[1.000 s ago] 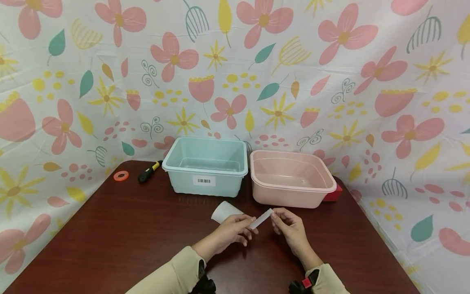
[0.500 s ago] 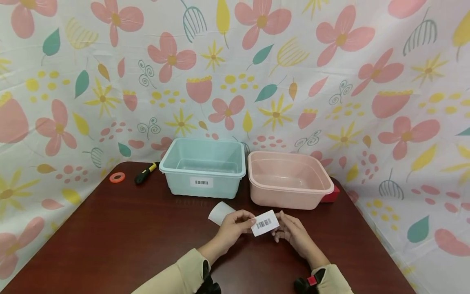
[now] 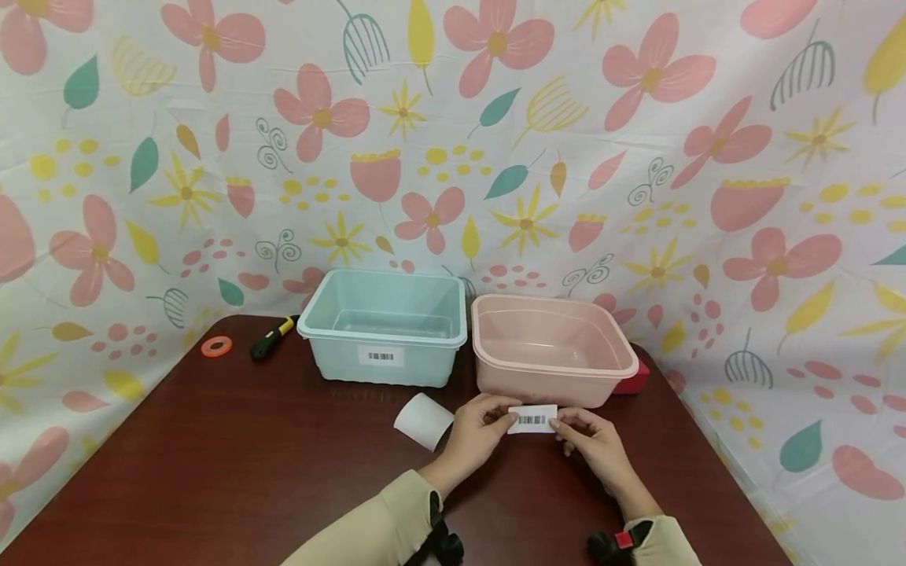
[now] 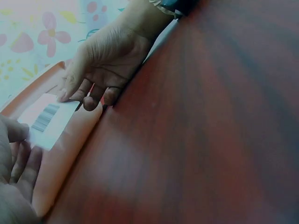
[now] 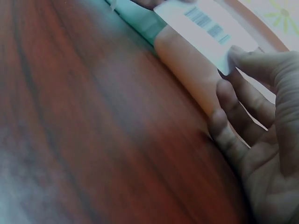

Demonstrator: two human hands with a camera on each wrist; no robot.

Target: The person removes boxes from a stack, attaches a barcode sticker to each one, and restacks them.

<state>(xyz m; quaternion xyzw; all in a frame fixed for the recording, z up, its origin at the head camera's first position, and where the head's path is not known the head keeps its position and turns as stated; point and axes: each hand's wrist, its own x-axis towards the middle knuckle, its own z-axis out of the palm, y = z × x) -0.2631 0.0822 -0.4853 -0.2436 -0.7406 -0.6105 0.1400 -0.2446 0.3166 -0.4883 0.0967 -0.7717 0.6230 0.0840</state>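
A white barcode label [image 3: 532, 419] is stretched level between my two hands, its printed side facing me. My left hand [image 3: 473, 431] pinches the label's left end between thumb and fingers. The right end is pinched by my right hand [image 3: 594, 450]; the right wrist view shows that thumb [image 5: 252, 63] on the label's face. Just behind the label stands a pink plastic basin [image 3: 552, 385], whose front wall it partly overlaps in the head view. Whether the label touches the basin cannot be told.
To the left of the basin stands a light blue bin [image 3: 347, 365] with a barcode label [image 3: 381, 356] on its front. Curled white paper [image 3: 425, 420] lies by my left hand. An orange ring [image 3: 206, 347], a black-and-yellow tool [image 3: 269, 343] and a red object [image 3: 633, 380] lie farther back.
The label, seen nearly edge-on at first, has turned its barcode toward me and levelled out. Both hands have moved right, toward the pink basin, and the right hand pinches the label again.
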